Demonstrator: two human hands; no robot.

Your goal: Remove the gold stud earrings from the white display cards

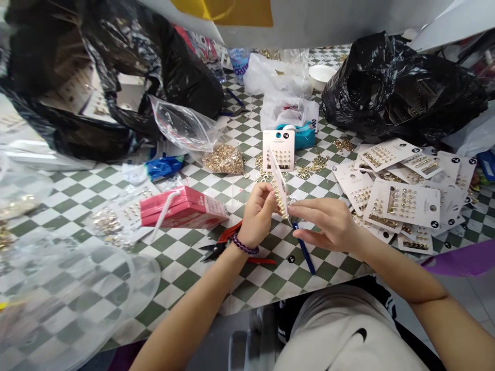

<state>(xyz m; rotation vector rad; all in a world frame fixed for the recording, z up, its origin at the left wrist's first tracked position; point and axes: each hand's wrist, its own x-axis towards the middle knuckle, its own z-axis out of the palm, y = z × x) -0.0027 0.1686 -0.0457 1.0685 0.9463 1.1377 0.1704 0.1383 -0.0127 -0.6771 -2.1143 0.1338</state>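
Note:
My left hand point(258, 216), with a beaded bracelet at the wrist, grips an earring card point(282, 190) by its side. The card is upright and seen nearly edge-on, gold studs facing left. My right hand point(332, 221) has its fingers stretched out, their tips at the card's back near the lower edge; the thumb is apart. Whether a tiny part sits at those fingertips cannot be made out. Below lie a blue tool point(305, 252) and red-handled pliers point(224, 242), partly behind my left wrist. Behind the held card, another earring card point(278, 149) stands against a teal tape dispenser point(303, 135).
Many earring cards point(406, 201) are piled at the right. Black plastic bags point(402, 87) stand at the back right and back left. A bag of gold pieces point(224, 158), loose gold findings point(315, 166), a red carton point(181, 208) and a clear plastic tub point(77, 299) occupy the table.

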